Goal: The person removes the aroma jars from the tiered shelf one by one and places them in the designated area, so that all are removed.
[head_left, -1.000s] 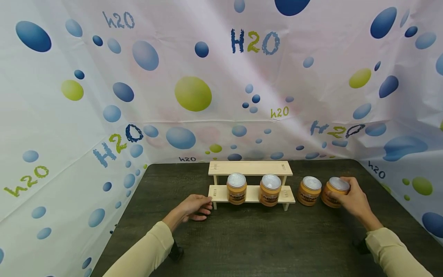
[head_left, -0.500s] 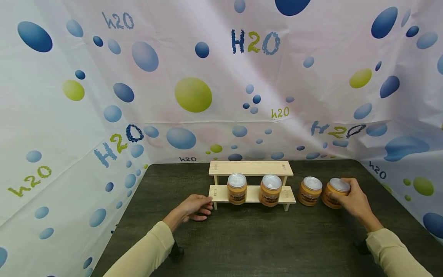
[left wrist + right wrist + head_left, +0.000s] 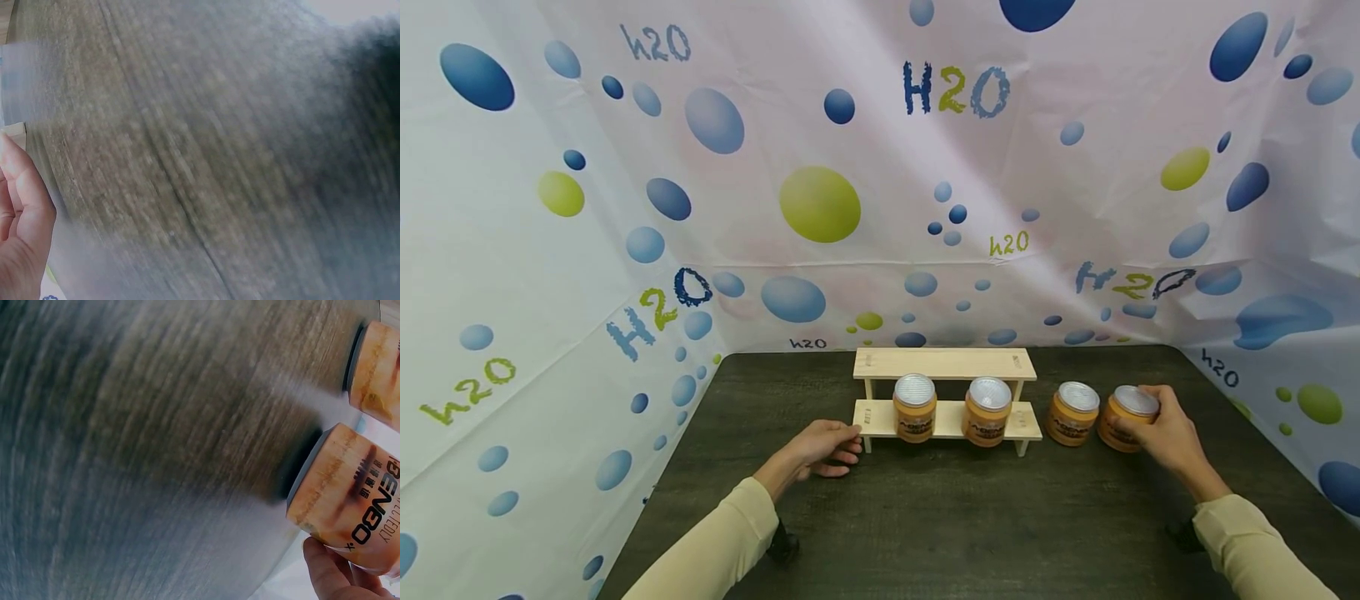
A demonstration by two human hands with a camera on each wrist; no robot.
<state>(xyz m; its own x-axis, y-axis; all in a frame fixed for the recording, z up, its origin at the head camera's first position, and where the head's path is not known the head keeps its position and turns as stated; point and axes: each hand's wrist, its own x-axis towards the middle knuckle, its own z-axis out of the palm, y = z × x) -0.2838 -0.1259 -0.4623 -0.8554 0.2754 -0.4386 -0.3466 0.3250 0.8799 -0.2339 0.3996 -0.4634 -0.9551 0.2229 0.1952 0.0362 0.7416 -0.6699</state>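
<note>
Taking the table [image 3: 925, 525] as a clock with twelve at its far edge, the shelf [image 3: 951, 363] stands near twelve, pale wood, with a low front board and a higher back one. The right hand [image 3: 1176, 429] is out toward two o'clock, thumb and fingers curled round an orange jar [image 3: 1123, 427], gripping it from its three o'clock side. That jar stands upright on the dark table, its silver lid facing up; the right wrist view shows a fingertip against its side and large black letters, partly cut off, on its label. At nine o'clock from it, just beside it and apart, a second jar [image 3: 1071, 423] stands on the table, between the gripped one and the shelf. The left hand [image 3: 816, 448] is at about ten o'clock, thumb and forefinger pinching the nine o'clock end of the front board, the other fingers loosely bent below. Two more jars stand upright on that board, well apart from each other: the third jar [image 3: 914, 418] toward eleven o'clock, the fourth jar [image 3: 987, 423] toward one. Both arms come in from the six o'clock side in cream sleeves [image 3: 722, 533]. Past the table, from nine o'clock through twelve to three, hangs a white sheet [image 3: 760, 225] with blue and green spots and "H2O" lettering.
</note>
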